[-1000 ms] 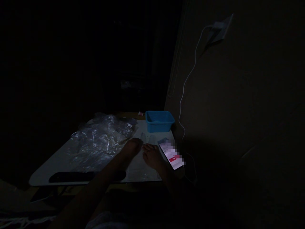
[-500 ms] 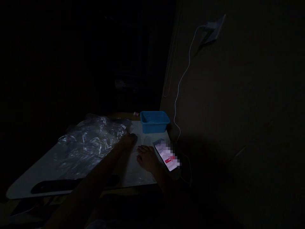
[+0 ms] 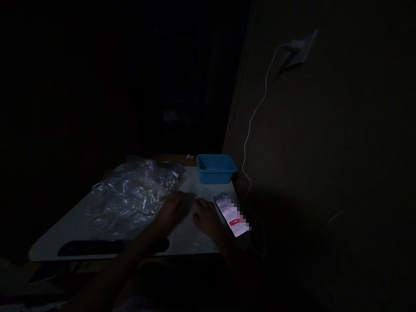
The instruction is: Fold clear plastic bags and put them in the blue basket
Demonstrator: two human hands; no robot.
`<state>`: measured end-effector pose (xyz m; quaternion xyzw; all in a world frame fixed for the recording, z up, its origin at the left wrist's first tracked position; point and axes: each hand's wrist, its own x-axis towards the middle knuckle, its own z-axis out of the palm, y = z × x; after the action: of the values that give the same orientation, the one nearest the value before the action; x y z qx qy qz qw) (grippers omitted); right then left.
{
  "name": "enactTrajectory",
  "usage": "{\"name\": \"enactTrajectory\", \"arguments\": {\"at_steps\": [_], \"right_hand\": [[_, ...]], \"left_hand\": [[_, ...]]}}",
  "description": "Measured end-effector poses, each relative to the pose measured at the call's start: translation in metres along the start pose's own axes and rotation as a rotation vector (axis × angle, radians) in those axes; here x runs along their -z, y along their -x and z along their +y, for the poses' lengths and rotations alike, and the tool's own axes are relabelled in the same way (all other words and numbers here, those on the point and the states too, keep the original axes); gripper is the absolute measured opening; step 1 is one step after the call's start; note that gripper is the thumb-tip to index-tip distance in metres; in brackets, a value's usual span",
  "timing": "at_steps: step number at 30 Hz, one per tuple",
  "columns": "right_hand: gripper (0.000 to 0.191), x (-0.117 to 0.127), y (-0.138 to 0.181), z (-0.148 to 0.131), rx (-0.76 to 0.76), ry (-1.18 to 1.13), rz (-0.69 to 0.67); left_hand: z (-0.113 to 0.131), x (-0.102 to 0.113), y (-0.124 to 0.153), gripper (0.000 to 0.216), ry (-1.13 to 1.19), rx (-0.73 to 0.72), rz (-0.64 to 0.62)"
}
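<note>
On the dim white table, both hands are laid flat with fingers loosely spread and nothing gripped, the left hand touching the crumpled plastic bag spread leftward, the right hand just beside the lit phone.

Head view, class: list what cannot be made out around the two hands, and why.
- Phone screen: blurred out.
- Whether the left hand and right hand grip the clear pieces: too dark.
- Room left of the table: lost in darkness.
- Forearms: fade into shadow.
</note>
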<state>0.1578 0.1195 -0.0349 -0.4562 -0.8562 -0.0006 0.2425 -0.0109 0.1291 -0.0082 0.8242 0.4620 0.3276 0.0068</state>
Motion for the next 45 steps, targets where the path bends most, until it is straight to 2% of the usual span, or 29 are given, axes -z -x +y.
{"name": "enactTrajectory", "arguments": {"at_steps": [3, 6, 10, 14, 17, 20, 23, 25, 30, 33, 36, 39, 45], "right_hand": [[0.043, -0.003, 0.0, 0.003, 0.011, -0.033, 0.013], [0.04, -0.005, 0.0, 0.006, 0.026, -0.086, 0.029], [0.033, -0.006, 0.0, 0.011, 0.015, -0.194, 0.075], [0.031, -0.008, -0.004, 0.018, -0.053, -0.399, 0.078], [0.03, -0.011, -0.013, 0.025, -0.149, -0.512, 0.064], [0.031, -0.006, -0.021, 0.032, -0.176, -0.543, 0.068], [0.037, 0.008, -0.017, 0.035, -0.184, -0.531, 0.089], [0.042, 0.022, -0.003, 0.035, -0.172, -0.5, 0.093], [0.047, 0.053, 0.059, 0.02, 0.08, -0.218, -0.044], [0.055, 0.06, 0.09, 0.008, 0.197, -0.126, -0.091], [0.062, 0.058, 0.103, 0.0, 0.249, -0.091, -0.1], [0.052, 0.048, 0.103, -0.004, 0.199, -0.092, -0.042], [0.011, 0.034, 0.096, -0.006, 0.13, -0.185, 0.086]], "left_hand": [[0.003, 0.016, 0.042, 0.03, 0.064, 0.011, -0.041], [0.005, 0.029, 0.072, 0.032, 0.081, 0.016, -0.13], [0.012, 0.04, 0.094, 0.036, 0.061, -0.002, -0.198], [0.021, 0.037, 0.106, 0.052, -0.024, -0.135, -0.257], [0.026, 0.025, 0.112, 0.058, -0.13, -0.208, -0.273], [0.028, 0.012, 0.113, 0.047, -0.233, -0.209, -0.271], [0.029, 0.004, 0.114, 0.036, -0.276, -0.208, -0.234], [0.03, 0.003, 0.116, 0.031, -0.262, -0.218, -0.192], [0.032, 0.006, 0.117, 0.026, -0.168, -0.231, -0.13], [0.03, 0.006, 0.115, 0.026, -0.117, -0.203, -0.092], [0.029, 0.005, 0.112, 0.027, -0.076, -0.163, -0.043], [0.031, 0.007, 0.108, 0.025, -0.049, -0.121, -0.036], [0.039, 0.016, 0.102, 0.025, 0.035, -0.018, -0.023]]}}
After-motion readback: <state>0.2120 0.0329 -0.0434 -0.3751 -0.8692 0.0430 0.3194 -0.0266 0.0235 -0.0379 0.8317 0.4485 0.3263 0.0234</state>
